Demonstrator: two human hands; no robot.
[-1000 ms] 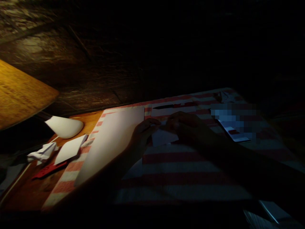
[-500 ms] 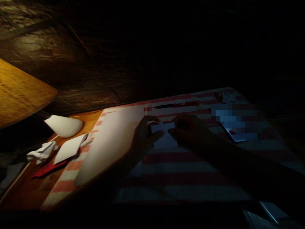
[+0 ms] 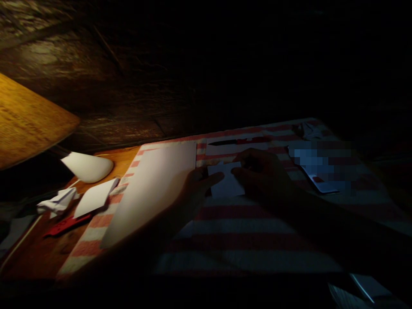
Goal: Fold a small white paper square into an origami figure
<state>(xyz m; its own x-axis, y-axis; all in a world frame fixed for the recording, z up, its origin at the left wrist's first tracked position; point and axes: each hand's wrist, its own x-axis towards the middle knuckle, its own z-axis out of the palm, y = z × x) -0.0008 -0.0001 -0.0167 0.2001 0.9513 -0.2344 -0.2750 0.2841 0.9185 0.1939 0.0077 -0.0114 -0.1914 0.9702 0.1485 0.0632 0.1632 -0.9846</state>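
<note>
A small white piece of paper (image 3: 227, 182) is held between my two hands above the striped cloth. My left hand (image 3: 198, 184) grips its left side, thumb lying on the face of the paper. At the upper right edge, my right hand (image 3: 260, 169) pinches the paper between thumb and fingers; its fingers are partly lost in the dark. A large white sheet (image 3: 154, 180) lies flat to the left, partly behind my left forearm. Beyond my hands, a knife (image 3: 238, 141) with a dark blade and red handle rests on a strip of paper (image 3: 222, 149).
On the left stand a lamp with a white base (image 3: 92, 166) and a yellow shade (image 3: 28, 122), crumpled paper (image 3: 59, 201), a folded paper (image 3: 96, 198) and a red-handled tool (image 3: 66, 225). A lit phone-like device (image 3: 322, 184), partly blurred out, lies right on the striped cloth (image 3: 241, 240).
Both hands have shifted slightly right with the small paper, which has tilted a little. The left fingers have curled behind the paper. The things on the table stay put.
</note>
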